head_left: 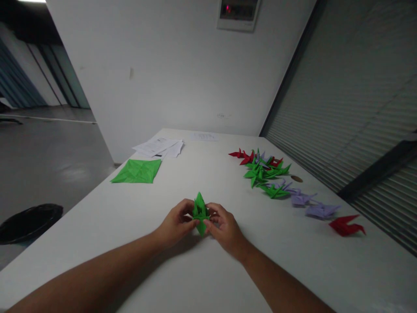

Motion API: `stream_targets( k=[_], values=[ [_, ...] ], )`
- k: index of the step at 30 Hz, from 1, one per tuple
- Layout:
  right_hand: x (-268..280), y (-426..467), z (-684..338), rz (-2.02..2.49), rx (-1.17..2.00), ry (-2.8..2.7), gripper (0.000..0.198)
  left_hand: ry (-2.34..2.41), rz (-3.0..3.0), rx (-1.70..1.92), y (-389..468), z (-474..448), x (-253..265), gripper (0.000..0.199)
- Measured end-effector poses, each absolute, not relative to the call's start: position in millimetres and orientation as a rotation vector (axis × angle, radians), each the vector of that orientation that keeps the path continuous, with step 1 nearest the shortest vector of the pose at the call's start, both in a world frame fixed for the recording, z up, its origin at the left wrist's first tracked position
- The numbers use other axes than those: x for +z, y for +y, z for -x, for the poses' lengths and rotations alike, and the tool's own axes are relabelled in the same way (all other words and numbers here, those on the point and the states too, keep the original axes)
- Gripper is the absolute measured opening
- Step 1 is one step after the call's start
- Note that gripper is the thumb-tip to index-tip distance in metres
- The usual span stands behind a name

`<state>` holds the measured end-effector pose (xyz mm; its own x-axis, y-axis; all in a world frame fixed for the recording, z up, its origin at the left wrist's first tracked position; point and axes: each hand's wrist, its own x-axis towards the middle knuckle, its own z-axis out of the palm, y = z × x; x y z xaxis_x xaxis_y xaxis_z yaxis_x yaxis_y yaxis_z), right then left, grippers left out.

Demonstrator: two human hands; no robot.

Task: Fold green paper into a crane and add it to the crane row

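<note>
Between my hands is a green origami crane, its pointed flaps standing up and down. My left hand pinches its left side with thumb and fingers. On the other side, my right hand grips its right edge the same way. Both hands are low over the white table, near its middle. Parts of the fingers behind the folded paper are hidden.
Green paper sheets lie at left, before printed papers. Folded cranes in green, red and purple form a pile at right, trailing to a red crane. A black-lined bin stands beside the table's left edge.
</note>
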<state>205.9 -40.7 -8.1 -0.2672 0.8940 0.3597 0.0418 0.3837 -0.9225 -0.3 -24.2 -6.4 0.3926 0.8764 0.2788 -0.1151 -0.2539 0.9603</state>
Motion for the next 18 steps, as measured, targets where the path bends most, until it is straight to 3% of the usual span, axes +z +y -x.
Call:
stream_targets(
  k=[8, 14, 18],
  values=[
    [-10.4, -40.8, -206.9, 0.862, 0.932, -1.704, 0.047, 0.804, -1.611, 1.037, -23.8, 0.5, -0.2, 0.026],
    [-2.8, -38.2, -210.0, 0.849, 0.642, -1.881, 0.023, 0.844, -1.749, 1.094, -22.2, 0.7, -1.6, 0.02],
    [2.1, -39.5, -210.3, 0.838, 0.5, -1.928, 0.026, 0.848, -1.912, 1.159, -21.2, 1.9, -1.6, 0.015]
  ],
)
